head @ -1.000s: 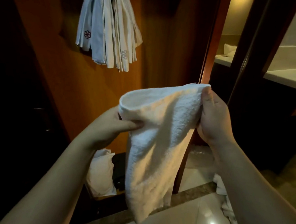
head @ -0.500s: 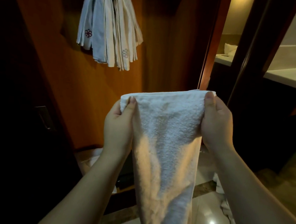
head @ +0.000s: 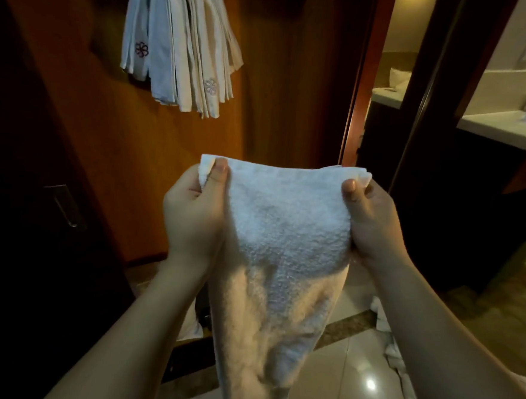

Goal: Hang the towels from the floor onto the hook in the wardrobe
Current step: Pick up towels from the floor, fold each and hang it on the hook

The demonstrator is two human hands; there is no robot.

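- A dark door panel with a metal handle fills the far left, in deep shadow.
- Up on the orange wood wall of the wardrobe, a bunch of hung towels droops in narrow folds, two of them showing a small flower emblem; the hook itself is hidden behind the cloth.
- The left hand pinches the towel's top left corner, thumb on the near face and fingers curled behind.
- The white towel is held up at chest level between both hands, its top edge stretched flat and the rest hanging down over the floor; it sits well below the hung bunch and hides part of the wardrobe's base.
- The right hand grips the top right corner the same way, thumb in front.
- Low on the glossy tiled floor, more white towels lie crumpled just beside the right forearm.
- Past a dark door frame on the right stands a pale countertop with small items too blurred to name.
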